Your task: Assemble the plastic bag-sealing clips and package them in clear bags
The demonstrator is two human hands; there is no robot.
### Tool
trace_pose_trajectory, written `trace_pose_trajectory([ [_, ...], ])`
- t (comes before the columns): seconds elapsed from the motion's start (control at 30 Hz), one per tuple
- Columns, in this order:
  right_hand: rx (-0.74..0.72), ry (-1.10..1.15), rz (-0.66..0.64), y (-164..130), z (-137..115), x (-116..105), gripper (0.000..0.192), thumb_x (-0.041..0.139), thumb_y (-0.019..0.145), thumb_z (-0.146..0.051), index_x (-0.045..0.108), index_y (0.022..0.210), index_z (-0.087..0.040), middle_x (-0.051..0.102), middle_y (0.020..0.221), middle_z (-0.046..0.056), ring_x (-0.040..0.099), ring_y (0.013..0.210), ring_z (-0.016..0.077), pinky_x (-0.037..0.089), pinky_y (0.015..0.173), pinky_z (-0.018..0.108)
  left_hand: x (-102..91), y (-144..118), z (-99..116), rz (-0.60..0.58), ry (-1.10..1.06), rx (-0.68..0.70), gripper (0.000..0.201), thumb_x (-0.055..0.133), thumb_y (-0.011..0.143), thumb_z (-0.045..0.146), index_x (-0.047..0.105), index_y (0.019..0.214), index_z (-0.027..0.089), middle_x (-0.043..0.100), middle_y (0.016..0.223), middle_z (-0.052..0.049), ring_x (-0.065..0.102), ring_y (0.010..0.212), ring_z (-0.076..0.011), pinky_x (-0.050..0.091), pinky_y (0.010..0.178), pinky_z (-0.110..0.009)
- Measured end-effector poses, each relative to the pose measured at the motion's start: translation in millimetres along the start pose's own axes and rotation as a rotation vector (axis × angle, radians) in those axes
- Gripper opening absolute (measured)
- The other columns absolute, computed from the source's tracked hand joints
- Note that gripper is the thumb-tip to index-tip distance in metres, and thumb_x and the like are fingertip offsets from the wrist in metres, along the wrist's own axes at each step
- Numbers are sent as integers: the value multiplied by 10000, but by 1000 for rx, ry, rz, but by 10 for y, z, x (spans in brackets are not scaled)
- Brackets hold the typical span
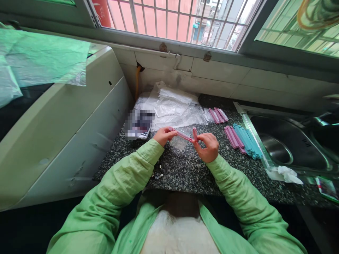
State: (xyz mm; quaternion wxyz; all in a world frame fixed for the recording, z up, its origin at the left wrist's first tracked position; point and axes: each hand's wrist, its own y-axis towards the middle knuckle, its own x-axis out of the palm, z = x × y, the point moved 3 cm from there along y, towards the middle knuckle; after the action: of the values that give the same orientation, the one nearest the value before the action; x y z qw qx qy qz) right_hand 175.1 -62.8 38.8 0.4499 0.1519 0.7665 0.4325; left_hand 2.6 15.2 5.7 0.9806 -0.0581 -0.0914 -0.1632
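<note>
Between both hands, just above the dark speckled counter, is a thin pink plastic bag clip (184,135), its long strip slanting between them and a short arm standing up at the right end. My left hand (164,135) pinches the left end of it. My right hand (208,146) has thumb and finger closed round the right end, by the upright arm. To the right lie several pink bag clips (234,137) beside a row of teal bag clips (248,141). More pink clips (218,115) rest farther back.
Clear plastic bags (174,106) are piled behind my hands. A phone-like object (144,130), partly blurred out, lies left of them. At right is a metal sink (291,141) with a crumpled white tissue (287,174) by its edge. Small shiny bits (159,175) lie near the front edge.
</note>
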Motion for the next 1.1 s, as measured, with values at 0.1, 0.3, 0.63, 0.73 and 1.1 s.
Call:
trace_pose_trajectory([
  [0.1, -21, 15, 39, 1, 12, -13, 54, 598, 747, -231, 559, 732, -196, 620, 683, 25, 554, 671, 157, 437, 649, 297, -4, -4, 11, 20, -25, -7, 344, 741, 459, 389, 525, 532, 131, 396, 389, 69, 330, 366, -27, 235, 374, -183],
  [0.3, -42, 54, 82, 6, 26, -26, 83, 620, 728, -207, 537, 732, -200, 626, 694, 36, 558, 676, 166, 462, 643, 310, 9, -20, 61, 73, -80, -35, 347, 748, 398, 369, 507, 500, 141, 409, 374, 72, 323, 345, -25, 220, 358, -185],
  [0.63, -68, 63, 128, 19, 22, -59, 92, 620, 731, -193, 531, 740, -213, 638, 714, 24, 579, 689, 169, 479, 659, 320, 13, -27, 113, 100, -135, -57, 350, 748, 376, 344, 491, 498, 141, 419, 384, 73, 309, 338, -16, 197, 353, -182],
  [0.73, -63, 40, 132, 11, 31, -62, 74, 616, 735, -199, 545, 755, -212, 645, 723, 29, 583, 683, 172, 482, 644, 323, 15, -32, 121, 101, -153, -59, 349, 747, 386, 335, 479, 502, 144, 405, 390, 78, 302, 339, -15, 192, 352, -182],
  [1.1, -57, 135, 134, 22, 45, -65, 53, 599, 735, -171, 565, 754, -208, 631, 695, 23, 587, 694, 165, 495, 664, 334, -18, -28, 134, 127, -201, -41, 354, 749, 357, 327, 481, 495, 142, 424, 391, 71, 314, 336, -19, 181, 352, -179],
])
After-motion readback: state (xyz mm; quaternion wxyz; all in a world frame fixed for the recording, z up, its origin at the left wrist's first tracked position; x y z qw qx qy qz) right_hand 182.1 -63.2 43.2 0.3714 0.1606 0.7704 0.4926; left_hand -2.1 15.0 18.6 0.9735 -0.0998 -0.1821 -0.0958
